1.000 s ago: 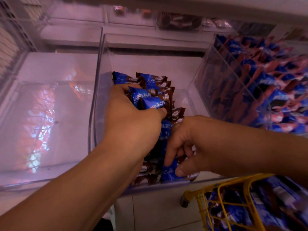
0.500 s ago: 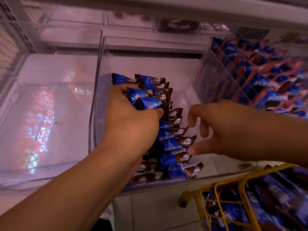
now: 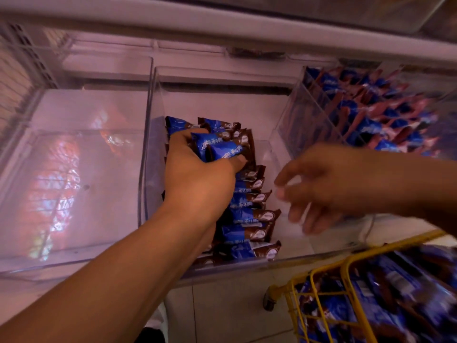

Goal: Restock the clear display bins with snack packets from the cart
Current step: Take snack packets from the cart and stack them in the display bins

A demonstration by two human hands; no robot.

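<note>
Right hand (image 3: 329, 186) has pulled back from the row, fingers loose, holding nothing; left hand (image 3: 197, 179) still grips blue-and-brown snack packets (image 3: 220, 149) inside the middle clear plastic bin (image 3: 150, 134); yellow wire cart (image 3: 346, 276) lower right, more packets inside.

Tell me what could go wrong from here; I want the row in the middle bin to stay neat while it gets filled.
1. The left hand grips several snack packets at once; one may slip out crooked.
2. The standing row of packets leans along the left side of the middle bin, with bare floor beside it; it could topple rightward.
3. The right hand hangs empty and blurred near the row and could knock it.
</note>
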